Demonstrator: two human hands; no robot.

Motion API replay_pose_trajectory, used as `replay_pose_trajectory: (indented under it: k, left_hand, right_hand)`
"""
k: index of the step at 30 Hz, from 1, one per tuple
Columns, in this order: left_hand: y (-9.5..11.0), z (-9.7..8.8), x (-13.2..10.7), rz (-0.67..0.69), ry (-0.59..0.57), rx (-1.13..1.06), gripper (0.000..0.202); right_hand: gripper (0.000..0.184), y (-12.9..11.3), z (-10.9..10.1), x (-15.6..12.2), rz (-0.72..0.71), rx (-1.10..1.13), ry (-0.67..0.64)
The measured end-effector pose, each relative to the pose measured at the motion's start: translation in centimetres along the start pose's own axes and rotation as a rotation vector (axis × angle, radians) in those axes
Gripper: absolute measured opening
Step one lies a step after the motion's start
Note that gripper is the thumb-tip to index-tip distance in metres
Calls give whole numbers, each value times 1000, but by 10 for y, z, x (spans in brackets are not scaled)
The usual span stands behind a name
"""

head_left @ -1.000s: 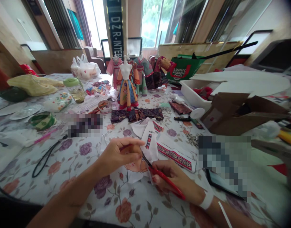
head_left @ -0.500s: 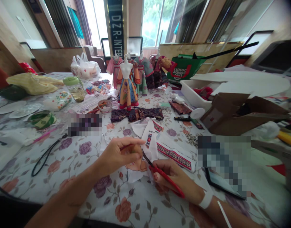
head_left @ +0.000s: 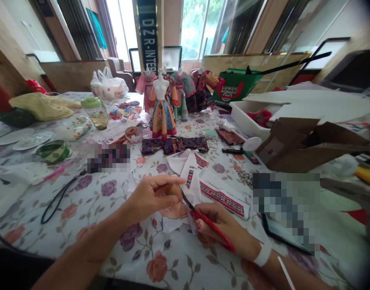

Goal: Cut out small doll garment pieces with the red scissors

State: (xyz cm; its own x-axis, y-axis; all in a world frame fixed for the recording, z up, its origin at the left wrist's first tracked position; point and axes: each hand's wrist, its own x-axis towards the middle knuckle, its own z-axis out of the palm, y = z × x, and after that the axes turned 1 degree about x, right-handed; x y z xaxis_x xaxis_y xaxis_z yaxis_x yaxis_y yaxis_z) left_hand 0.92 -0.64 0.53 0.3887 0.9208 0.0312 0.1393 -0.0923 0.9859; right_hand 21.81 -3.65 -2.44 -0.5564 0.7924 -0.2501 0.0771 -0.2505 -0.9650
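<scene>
My left hand (head_left: 151,196) is closed, pinching a small piece of white cloth with an orange patch (head_left: 172,209) just above the flowered tablecloth (head_left: 118,249). My right hand (head_left: 221,229) grips red-handled scissors (head_left: 209,227); their dark blades point up-left into the cloth beside my left fingertips. A white fabric piece with a red patterned trim (head_left: 192,177) stands up right behind the blades. A longer white strip with a woven trim band (head_left: 224,199) lies just right of it.
Dressed doll mannequins (head_left: 162,108) stand at the table's middle back, dark brocade pieces (head_left: 172,145) before them. An open brown cardboard box (head_left: 299,145) and white tray (head_left: 242,117) sit right. A jar (head_left: 96,114), tape rolls (head_left: 53,152) and a black cord (head_left: 60,197) lie left.
Almost nothing has changed. The scissors' blades have shifted slightly against the cloth, and both hands stay in the same place.
</scene>
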Motion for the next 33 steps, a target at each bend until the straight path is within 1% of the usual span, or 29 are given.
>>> replay_pose_trajectory:
  k: [5,11,17,22,29,33]
  left_hand:
    - [0,1,0,-6,15,13,39]
    - [0,2,0,-2,7,-52,39]
    - [-2,1,1,-2,6,-37,39]
    - [-2,2,0,-14,-13,-89,39]
    - [-4,1,0,17,-47,-124,39]
    - [-5,0,0,17,-53,-110,39]
  right_hand:
    - [53,2,-1,0,7,-16,7]
    - [52,3,-1,0,-3,-3,2]
    - [52,3,-1,-1,10,4,-2]
    - [51,6,-1,-1,0,13,-4]
    - [51,6,-1,0,-2,-1,0]
    - [52,6,-2,0,4,-9,-7]
